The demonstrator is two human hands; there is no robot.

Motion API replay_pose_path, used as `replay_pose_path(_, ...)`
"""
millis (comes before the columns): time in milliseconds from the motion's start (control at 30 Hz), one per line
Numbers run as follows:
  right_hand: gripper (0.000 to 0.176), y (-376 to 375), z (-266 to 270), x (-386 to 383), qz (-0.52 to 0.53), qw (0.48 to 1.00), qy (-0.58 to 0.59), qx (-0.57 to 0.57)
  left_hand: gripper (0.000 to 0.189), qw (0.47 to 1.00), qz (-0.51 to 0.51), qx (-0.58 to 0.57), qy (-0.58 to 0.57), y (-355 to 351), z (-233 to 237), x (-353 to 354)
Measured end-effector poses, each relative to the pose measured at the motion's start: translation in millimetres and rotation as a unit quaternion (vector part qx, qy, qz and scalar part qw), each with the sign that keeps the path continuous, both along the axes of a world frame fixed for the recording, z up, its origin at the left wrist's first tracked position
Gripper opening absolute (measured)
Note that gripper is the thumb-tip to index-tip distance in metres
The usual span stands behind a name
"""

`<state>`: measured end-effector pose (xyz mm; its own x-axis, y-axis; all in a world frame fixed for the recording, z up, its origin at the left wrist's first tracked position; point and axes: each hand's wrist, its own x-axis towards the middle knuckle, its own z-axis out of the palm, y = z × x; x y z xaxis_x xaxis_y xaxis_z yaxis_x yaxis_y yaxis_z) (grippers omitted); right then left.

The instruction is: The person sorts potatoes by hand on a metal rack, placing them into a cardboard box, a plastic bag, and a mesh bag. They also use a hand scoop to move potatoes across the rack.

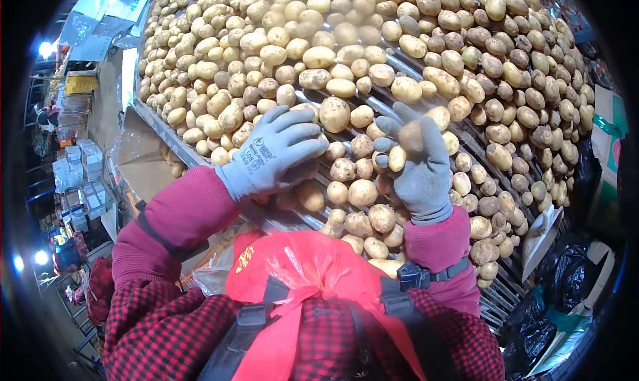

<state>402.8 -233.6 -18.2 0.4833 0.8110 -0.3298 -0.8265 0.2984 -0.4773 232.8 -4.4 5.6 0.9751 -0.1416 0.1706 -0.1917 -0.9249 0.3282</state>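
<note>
Head view: potatoes [341,87] cover most of slatted metal rack [163,129], bars showing in gaps. White boxes [93,158] stacked left of rack, bright lamp [45,49] farther left. Right of rack: black bags [572,264], cardboard [609,105] with green tape. Potatoes pale yellow to dirt-brown, round to oval, mixed sizes; darker ones heavier toward rack's right side. Left hand [281,151], grey glove, over rack's near part: fingers close together, bent over potatoes, grip hidden. Right hand [419,158], same glove, above rack: fingers curled round small potato [397,159].
</note>
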Motion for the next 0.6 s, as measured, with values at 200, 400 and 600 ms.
replay_pose_path(200, 0.055, 0, -2, 1, 0.001, 1.000, 0.009, 0.008, 0.044, 0.998, 0.067, 0.010, -0.020, 0, -4, 16)
replay_pose_path(400, 0.063, 1, -1, 2, 0.017, 1.000, -0.013, -0.007, 0.059, 0.980, 0.099, 0.113, 0.131, -19, 1, 76)
replay_pose_path(600, 0.054, 1, 1, -1, -0.006, 1.000, -0.005, -0.008, 0.053, 0.981, 0.108, 0.097, 0.125, -5, -7, 77)
